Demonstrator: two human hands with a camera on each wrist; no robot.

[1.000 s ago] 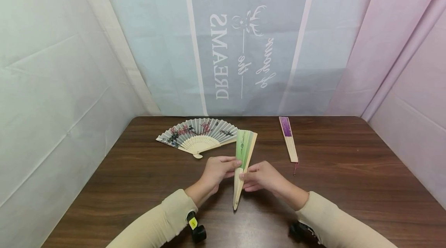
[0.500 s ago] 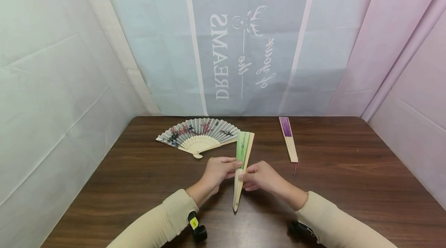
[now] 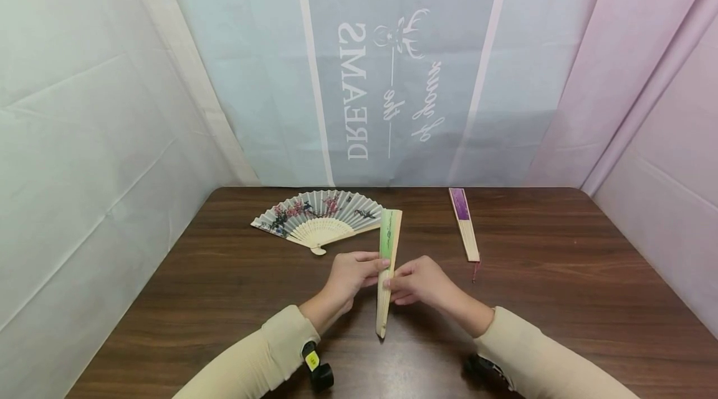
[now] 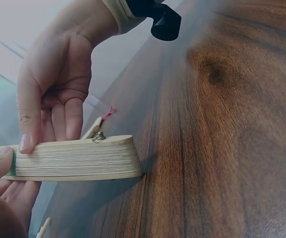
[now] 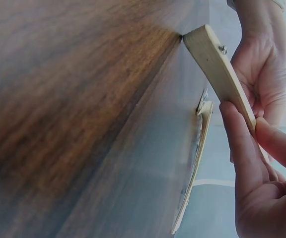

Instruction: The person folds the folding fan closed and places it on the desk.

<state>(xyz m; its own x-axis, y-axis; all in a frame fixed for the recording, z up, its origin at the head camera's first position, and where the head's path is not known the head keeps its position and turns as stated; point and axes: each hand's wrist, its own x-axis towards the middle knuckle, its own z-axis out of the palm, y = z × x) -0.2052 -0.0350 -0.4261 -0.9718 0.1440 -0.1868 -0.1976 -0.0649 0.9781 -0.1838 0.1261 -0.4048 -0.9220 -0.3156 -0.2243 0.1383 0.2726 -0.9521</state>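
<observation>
With its pale ribs [image 4: 78, 161] stacked nearly flush, a green folding fan [image 3: 383, 296] is held midway along the desk [image 3: 538, 299], pivot end toward the near edge, where it appears to meet the wood. The left hand [image 3: 350, 274] pinches it at the leaf's lower border, thumb on top; the right hand [image 3: 421, 283], barely parted, pinches the ribs just below. Good folding likely calls for even pressure from both sides, pleats tucked inward and the rivet [image 4: 99, 136] kept free of twist. Toward the far edge, a floral folding fan [image 3: 320, 218] lies spread left of centre and a purple folding fan [image 3: 464, 224] folded right of centre.
</observation>
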